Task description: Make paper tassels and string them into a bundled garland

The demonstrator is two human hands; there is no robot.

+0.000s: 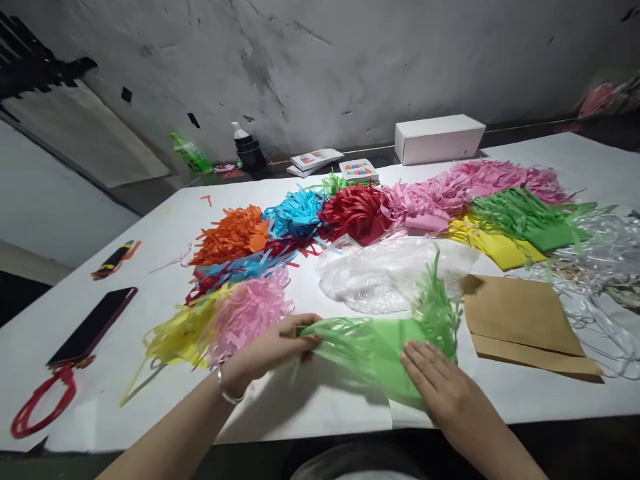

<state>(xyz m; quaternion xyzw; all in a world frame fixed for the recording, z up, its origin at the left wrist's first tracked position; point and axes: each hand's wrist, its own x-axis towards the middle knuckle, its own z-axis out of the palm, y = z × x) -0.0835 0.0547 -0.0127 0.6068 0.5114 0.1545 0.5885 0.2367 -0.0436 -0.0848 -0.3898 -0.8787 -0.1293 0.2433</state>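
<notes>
Sheet (387,350), light green, fringed ends.

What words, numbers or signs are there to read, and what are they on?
None can be read.
White box: faint marks on its front, too small to read.
Printed packs: colourful pictures; any words are too small.
Green bottle: too blurred to read any label.
</notes>
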